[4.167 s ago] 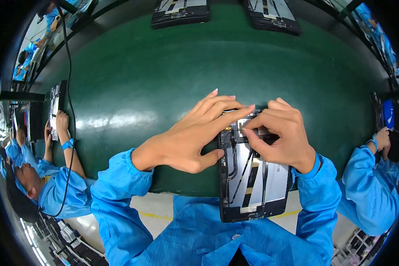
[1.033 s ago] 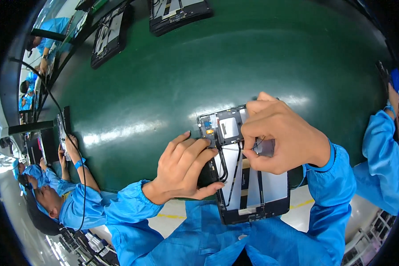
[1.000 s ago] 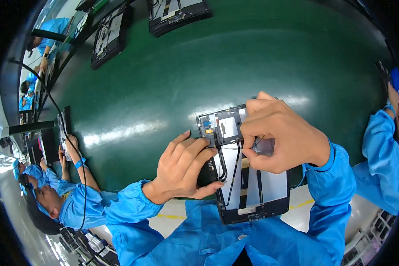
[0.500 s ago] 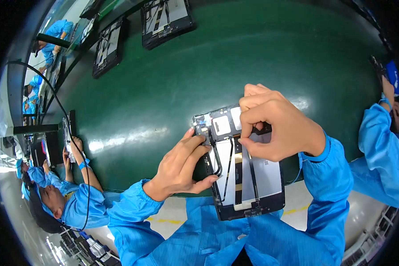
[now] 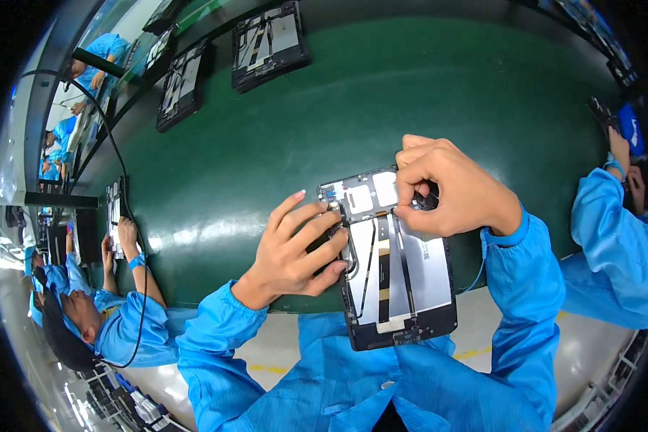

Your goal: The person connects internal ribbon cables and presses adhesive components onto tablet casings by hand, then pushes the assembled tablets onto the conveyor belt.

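An opened tablet (image 5: 428,281) lies at the table's near edge with its inside up. It shows a silvery panel, black flat cables and a dark board along its far end. My left hand (image 5: 291,248) has its fingers spread, the tips on or beside the tablet's upper left edge. Over the far right part, my right hand (image 5: 464,187) is closed in a pinch, thumb and forefinger close to the end of a black cable (image 5: 405,263). Whatever lies between those fingertips is hidden. A thin blue cord runs from the wristband (image 5: 510,234) on my right wrist.
Two more opened tablets, one (image 5: 270,47) and another (image 5: 182,85), lie on the green table (image 5: 324,122) at the far left. A co-worker (image 5: 140,317) sits on the left, handling a device. Another co-worker's sleeve (image 5: 605,223) shows at right. A black cable (image 5: 115,155) hangs at left.
My left fingers have spread and lifted somewhat from the tablet's edge. My right hand still pinches, slightly higher in view. The view has shifted a little.
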`<state>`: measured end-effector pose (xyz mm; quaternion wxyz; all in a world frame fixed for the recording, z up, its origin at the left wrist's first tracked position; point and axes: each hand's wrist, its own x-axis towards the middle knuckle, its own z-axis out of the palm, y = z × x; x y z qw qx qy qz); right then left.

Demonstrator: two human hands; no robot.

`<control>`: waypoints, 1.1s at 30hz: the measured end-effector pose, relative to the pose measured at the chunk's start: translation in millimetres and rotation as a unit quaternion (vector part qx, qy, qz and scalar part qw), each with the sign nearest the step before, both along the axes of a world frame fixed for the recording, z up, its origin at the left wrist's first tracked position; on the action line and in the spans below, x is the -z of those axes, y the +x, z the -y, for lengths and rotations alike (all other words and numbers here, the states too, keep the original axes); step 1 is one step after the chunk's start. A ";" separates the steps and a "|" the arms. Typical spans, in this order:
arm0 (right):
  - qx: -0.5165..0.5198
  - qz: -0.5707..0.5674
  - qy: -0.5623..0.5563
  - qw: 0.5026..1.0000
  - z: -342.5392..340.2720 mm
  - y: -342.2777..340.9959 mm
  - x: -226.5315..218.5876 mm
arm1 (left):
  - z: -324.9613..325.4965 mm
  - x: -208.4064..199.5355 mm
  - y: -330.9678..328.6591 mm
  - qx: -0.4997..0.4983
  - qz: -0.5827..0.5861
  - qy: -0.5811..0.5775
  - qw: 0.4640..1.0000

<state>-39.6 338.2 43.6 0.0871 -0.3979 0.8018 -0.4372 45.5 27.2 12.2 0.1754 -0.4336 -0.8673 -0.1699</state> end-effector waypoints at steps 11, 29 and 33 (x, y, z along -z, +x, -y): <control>0.004 0.017 0.017 1.000 -4.0 -2.5 -3.9 | 4.5 1.2 -4.4 0.099 0.022 -0.011 0.995; 0.006 0.005 0.044 0.999 -1.1 -9.0 -15.6 | -29.8 -9.4 16.6 0.227 0.057 0.055 0.971; 0.007 0.013 0.055 0.998 -2.6 -6.3 -23.9 | -24.5 -11.0 17.7 0.183 0.019 0.050 0.982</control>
